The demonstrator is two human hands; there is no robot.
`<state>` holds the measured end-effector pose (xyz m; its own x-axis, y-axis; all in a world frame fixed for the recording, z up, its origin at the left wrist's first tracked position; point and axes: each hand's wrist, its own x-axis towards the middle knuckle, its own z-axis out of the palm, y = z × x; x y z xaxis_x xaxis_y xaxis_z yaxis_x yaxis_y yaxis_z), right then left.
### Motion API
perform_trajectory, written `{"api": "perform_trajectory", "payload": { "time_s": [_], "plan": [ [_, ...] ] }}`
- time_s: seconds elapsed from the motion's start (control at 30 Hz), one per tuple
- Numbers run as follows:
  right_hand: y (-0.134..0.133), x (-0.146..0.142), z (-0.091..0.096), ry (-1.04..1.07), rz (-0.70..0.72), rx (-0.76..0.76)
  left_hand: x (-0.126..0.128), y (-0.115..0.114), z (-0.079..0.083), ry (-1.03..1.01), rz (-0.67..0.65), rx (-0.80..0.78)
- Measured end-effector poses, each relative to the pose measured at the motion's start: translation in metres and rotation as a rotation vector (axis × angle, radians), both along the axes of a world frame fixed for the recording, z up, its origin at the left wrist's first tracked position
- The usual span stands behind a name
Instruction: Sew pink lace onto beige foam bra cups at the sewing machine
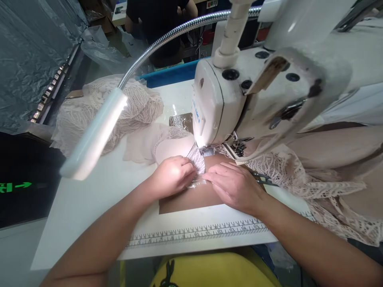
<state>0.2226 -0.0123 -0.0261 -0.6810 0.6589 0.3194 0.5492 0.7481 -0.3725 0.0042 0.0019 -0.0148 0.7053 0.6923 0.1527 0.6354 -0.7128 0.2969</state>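
Note:
My left hand (172,175) is curled, its fingertips pinching a strip of pale lace (197,159) that runs under the head of a white sewing machine (239,99). Beside it my right hand (236,185) lies palm down with fingers together, pressing the same lace and a brown fabric piece (191,199) against the white table (89,199). The needle itself is hidden behind the machine head. More beige lace fabric (299,179) spills off to the right under the machine arm.
A gooseneck lamp (95,131) hangs over the left of the table. A heap of lace (98,111) lies at the back left. A printed ruler (197,233) runs along the front edge. A person in black (161,24) stands behind the table. Scissors (263,180) lie by my right wrist.

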Motion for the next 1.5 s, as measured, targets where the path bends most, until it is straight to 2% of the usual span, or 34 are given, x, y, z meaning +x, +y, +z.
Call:
{"api": "perform_trajectory", "payload": {
  "time_s": [0.2,0.33,0.43,0.53,0.67,0.83,0.97,1.2,1.4,1.5],
  "plan": [
    [-0.001,-0.002,-0.001,0.025,-0.014,0.035,-0.005,0.003,0.001,-0.106,0.008,-0.178],
    [-0.002,-0.004,-0.002,-0.099,0.022,0.075,-0.007,0.002,0.002,-0.175,0.053,-0.256],
    [-0.003,-0.005,-0.001,-0.159,0.061,0.085,-0.009,0.001,0.000,-0.254,0.018,-0.293],
    [-0.004,-0.006,-0.001,-0.166,0.076,0.088,-0.011,0.002,-0.003,-0.277,-0.056,-0.252],
    [-0.005,-0.005,-0.001,-0.181,0.081,0.078,-0.012,0.003,-0.009,-0.201,-0.123,-0.135],
    [-0.006,-0.005,0.000,-0.183,0.091,0.045,-0.011,0.003,-0.011,-0.077,-0.148,0.014],
    [-0.006,-0.003,0.000,-0.132,0.105,0.041,-0.009,0.003,-0.011,-0.024,-0.151,0.074],
    [-0.003,0.000,-0.003,-0.047,-0.045,0.118,-0.011,0.003,-0.012,-0.025,-0.161,0.062],
    [-0.002,-0.001,-0.005,-0.150,-0.010,0.148,-0.012,0.003,-0.008,-0.034,-0.156,0.009],
    [-0.003,-0.001,-0.005,-0.149,-0.012,0.143,-0.011,0.003,-0.003,-0.089,-0.110,-0.045]
  ]
}}
